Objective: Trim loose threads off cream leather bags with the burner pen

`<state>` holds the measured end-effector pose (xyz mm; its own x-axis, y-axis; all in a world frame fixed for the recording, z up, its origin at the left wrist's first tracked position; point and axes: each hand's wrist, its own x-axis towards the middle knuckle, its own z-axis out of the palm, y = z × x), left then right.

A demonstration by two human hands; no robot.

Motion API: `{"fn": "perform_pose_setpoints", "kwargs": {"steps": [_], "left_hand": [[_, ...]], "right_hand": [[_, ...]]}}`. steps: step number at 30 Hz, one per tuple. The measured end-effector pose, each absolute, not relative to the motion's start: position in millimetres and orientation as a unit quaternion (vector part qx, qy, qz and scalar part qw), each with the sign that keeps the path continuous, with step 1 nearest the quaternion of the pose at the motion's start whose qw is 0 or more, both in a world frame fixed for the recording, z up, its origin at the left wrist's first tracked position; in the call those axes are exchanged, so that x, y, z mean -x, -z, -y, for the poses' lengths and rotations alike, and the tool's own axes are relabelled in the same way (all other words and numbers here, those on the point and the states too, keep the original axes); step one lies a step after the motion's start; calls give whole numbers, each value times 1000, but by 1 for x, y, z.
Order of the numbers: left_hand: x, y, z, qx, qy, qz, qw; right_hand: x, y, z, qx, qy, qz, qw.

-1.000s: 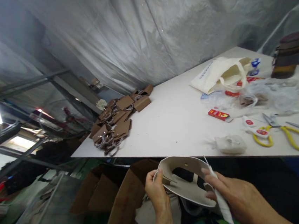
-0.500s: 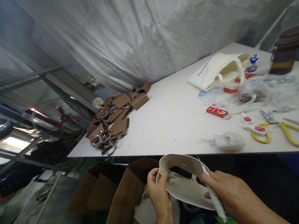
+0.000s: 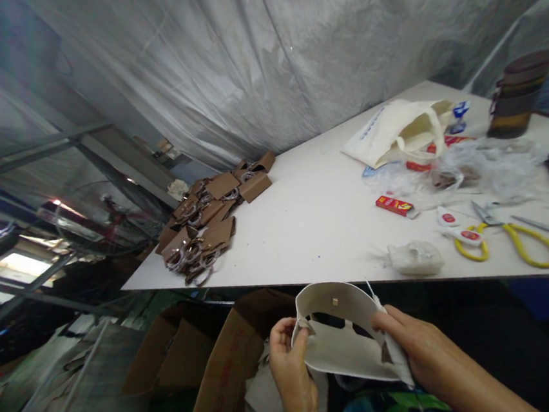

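Note:
My left hand (image 3: 290, 366) is closed on the left end of a small beige handbag body (image 3: 342, 355), thumb inside the rim. The bag is held open in front of the table edge, with a cut-out handle opening and a small gold-coloured fitting on its far wall. My right hand (image 3: 407, 342) is closed around a slim white-wrapped tool (image 3: 396, 356) with a thin pointed tip sticking up past the bag's right rim. Whether the right fingers also pinch the bag is hidden.
On the white table (image 3: 296, 230) lie brown bag pieces (image 3: 211, 205), yellow-handled scissors (image 3: 504, 229), a red box (image 3: 395, 206), a wrapped white bundle (image 3: 415, 258), a cream tote (image 3: 394, 133) and a brown bottle (image 3: 519, 95). Below stands a cardboard box (image 3: 226, 366) with beige pieces inside.
The bag has turned slightly, and its right end now shows a darker folded bit beside the tool. My right hand has shifted slightly right. The view has moved a little.

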<state>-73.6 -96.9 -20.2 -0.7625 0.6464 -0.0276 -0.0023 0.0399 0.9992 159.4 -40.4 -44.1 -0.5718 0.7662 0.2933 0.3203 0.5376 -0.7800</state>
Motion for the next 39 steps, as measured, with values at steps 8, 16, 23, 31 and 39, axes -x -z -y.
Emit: {"fn": "perform_pose_setpoints", "kwargs": {"steps": [8,16,23,31,39], "left_hand": [[104,-21,138,-304,-709,-634,51],[84,-73,99,-661,-449,-552,239],[47,-55,34,-757,-223,-437,431],[31,-23,19,-639,-328,-508,476],[12,-7,29,-607,-394,-578,378]], "right_hand": [[-171,19,39,264,-426,754,424],[-154,5,40,197,-414,779,428],[-158,17,30,236,-378,772,453],[-160,22,10,346,-387,699,492],[-150,28,6,352,-385,677,519]]}}
